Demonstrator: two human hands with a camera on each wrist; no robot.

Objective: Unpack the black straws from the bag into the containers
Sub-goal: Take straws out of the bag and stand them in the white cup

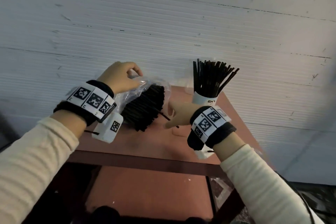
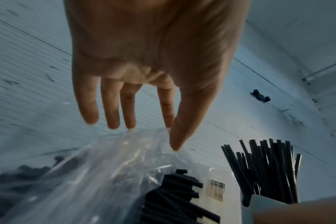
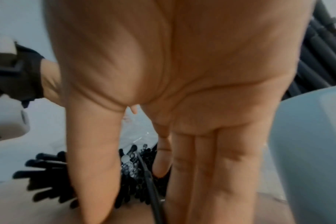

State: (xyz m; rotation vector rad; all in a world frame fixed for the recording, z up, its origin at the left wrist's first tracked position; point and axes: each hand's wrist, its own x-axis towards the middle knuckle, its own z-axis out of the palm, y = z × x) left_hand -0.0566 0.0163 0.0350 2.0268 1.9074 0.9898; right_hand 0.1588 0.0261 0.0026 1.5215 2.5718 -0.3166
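Observation:
A clear plastic bag (image 1: 145, 85) lies on the red-brown table (image 1: 145, 140) with a thick bundle of black straws (image 1: 143, 107) poking out of its open end toward me. My left hand (image 1: 135, 76) pinches the bag's top film between thumb and forefinger (image 2: 170, 133). My right hand (image 1: 171, 116) hovers at the straw ends with its fingers straight and its thumb spread. One loose straw (image 3: 149, 180) runs between thumb and fingers, not pinched. A white container (image 1: 203, 100) at the back right holds a fan of upright straws (image 1: 212, 78).
A white corrugated wall (image 1: 163, 23) rises directly behind the table. The table is small, its right edge close beside the white container (image 2: 263, 203). A lower shelf (image 1: 145, 187) sits beneath the top. Bare tabletop lies in front of the bag.

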